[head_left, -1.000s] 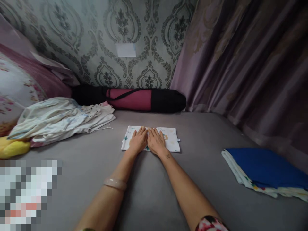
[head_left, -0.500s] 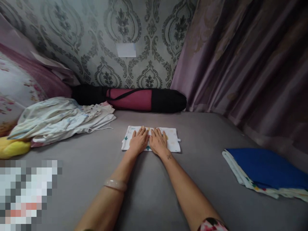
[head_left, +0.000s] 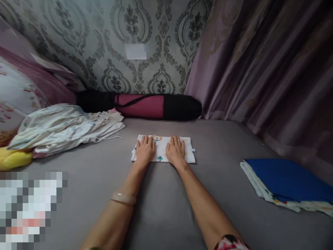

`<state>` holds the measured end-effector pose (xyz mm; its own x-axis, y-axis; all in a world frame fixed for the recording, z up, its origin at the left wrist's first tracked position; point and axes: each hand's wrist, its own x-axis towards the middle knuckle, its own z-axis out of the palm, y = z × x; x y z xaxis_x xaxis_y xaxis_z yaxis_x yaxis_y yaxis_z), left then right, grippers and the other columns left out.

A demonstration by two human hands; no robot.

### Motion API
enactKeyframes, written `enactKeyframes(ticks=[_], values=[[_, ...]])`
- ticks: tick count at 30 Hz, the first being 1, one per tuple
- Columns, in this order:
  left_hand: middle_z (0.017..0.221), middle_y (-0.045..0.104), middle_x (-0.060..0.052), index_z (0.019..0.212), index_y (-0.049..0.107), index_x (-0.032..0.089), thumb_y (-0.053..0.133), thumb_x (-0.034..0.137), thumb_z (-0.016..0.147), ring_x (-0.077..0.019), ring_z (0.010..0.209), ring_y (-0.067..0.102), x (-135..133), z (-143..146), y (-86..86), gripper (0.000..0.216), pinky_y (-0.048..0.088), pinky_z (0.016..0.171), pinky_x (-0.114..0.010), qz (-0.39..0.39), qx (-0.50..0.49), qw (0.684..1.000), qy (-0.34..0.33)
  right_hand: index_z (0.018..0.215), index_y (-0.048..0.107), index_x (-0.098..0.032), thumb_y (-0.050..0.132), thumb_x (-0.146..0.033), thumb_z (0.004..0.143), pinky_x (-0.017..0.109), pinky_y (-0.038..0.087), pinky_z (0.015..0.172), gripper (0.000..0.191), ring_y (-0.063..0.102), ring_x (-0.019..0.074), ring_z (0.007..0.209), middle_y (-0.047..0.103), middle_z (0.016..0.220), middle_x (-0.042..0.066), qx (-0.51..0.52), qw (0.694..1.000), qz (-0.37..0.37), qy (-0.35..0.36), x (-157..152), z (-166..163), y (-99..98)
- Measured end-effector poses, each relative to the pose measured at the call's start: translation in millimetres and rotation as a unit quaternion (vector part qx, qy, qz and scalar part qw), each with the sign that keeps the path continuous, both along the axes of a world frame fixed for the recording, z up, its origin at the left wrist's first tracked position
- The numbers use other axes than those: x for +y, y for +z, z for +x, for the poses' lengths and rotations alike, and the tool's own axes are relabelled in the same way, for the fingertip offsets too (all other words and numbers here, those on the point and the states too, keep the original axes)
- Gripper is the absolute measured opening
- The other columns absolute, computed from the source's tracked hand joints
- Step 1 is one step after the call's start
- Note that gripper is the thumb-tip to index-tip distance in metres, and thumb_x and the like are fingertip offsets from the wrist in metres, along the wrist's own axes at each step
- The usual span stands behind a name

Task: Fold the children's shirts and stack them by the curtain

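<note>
A white folded cloth [head_left: 160,149] with a small coloured print lies flat on the grey sheet [head_left: 166,187] in front of me. My left hand [head_left: 145,149] rests palm down on its left part, fingers stretched out. On the right part lies my right hand [head_left: 176,150], also flat with the fingers extended. A strip of printed fabric shows between the two hands. From the cloth's right edge a small white tag [head_left: 193,150] sticks out. What the cloth is, folded up, I cannot make out.
Crumpled pale clothes [head_left: 70,128] lie at the left beside a yellow item [head_left: 15,158]. A black and maroon long bag [head_left: 143,106] lies along the wall. Folded fabrics topped by a blue cloth [head_left: 288,178] are at the right. A purple curtain [head_left: 234,69] hangs behind.
My hands have slid apart over the cloth, the left one leftward and the right one slightly rightward. More of the print shows between them.
</note>
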<state>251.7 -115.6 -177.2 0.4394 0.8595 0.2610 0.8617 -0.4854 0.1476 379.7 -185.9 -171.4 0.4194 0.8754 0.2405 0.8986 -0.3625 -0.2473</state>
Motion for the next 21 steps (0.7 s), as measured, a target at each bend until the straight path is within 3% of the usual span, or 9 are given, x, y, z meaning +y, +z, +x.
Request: enactKeyframes(ticks=[15,21], values=[[0.149,0.04,-0.019,0.138,0.046,0.007,0.024,0.036,0.098,-0.0297,0.141,0.032,1.8,-6.9,6.2,0.054,0.023,0.114,-0.052,-0.014,-0.001,0.997,0.077,0.144,0.035,0.004,0.03,-0.032,0.097,0.046,0.011,0.115,0.059,0.022,0.0315,0.143,0.03,0.153,0.022,0.003,0.996,-0.004,-0.091,-0.6,13.4,-6.4],[0.151,0.037,-0.018,0.139,0.046,0.007,0.021,0.036,0.098,-0.0307,0.141,0.033,3.5,-14.0,12.6,0.056,0.026,0.114,-0.052,-0.057,0.004,0.994,0.094,0.143,0.036,0.006,0.03,-0.033,0.097,0.047,0.013,0.114,0.061,0.024,0.0329,0.142,0.032,0.152,0.024,0.009,0.993,0.003,-0.116,-5.8,26.1,-5.9]])
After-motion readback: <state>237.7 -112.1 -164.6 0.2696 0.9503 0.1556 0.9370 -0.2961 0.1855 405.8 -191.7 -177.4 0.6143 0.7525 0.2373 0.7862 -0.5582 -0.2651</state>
